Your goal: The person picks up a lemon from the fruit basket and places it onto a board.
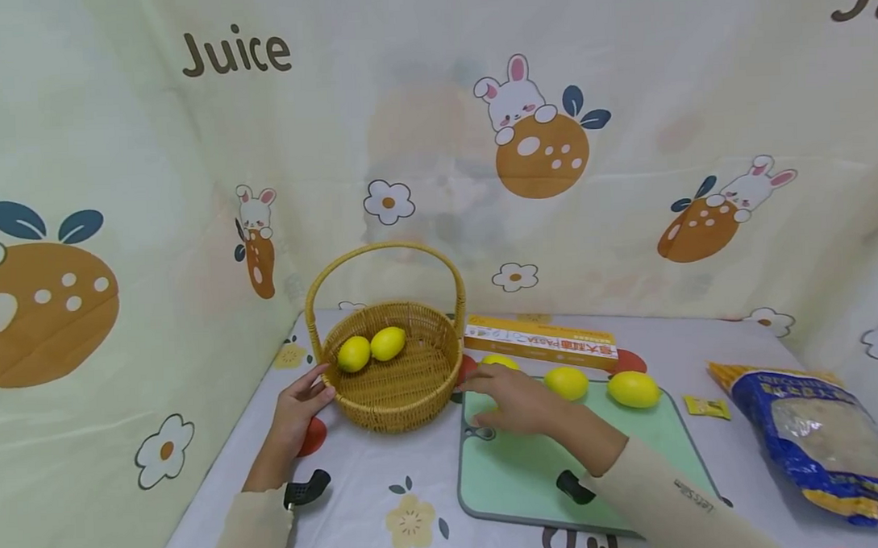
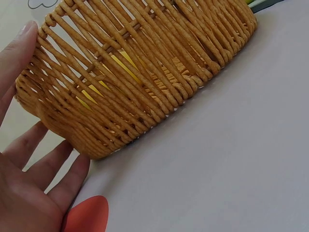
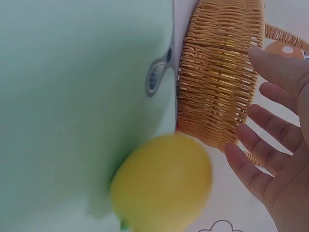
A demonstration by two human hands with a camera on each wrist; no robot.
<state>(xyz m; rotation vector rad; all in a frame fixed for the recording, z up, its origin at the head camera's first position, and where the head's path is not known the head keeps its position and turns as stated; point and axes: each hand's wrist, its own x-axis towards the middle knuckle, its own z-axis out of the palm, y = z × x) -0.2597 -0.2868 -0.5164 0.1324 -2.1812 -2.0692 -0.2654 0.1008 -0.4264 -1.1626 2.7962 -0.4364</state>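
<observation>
A wicker basket (image 1: 396,408) with a tall arched handle holds two lemons, one lemon (image 1: 354,354) beside another lemon (image 1: 388,343). My left hand (image 1: 299,412) holds the basket's left side, thumb and fingers against its woven wall, also close in the left wrist view. My right hand (image 1: 519,400) hovers over the left part of a green cutting board (image 1: 526,481), holding nothing, fingers spread in the right wrist view. Just beyond it a lemon (image 1: 502,360) is partly hidden by the hand; in the right wrist view this lemon (image 3: 161,183) looms large. Two more lemons, one at centre (image 1: 566,383) and one at right (image 1: 634,390), lie along the board's far edge.
Behind the board lies an orange-and-white pasta box (image 1: 539,341). To the right are a small yellow packet (image 1: 707,407) and a large blue-and-yellow bag (image 1: 822,438). Patterned cloth (image 1: 434,145) hangs at the back and sides of the table.
</observation>
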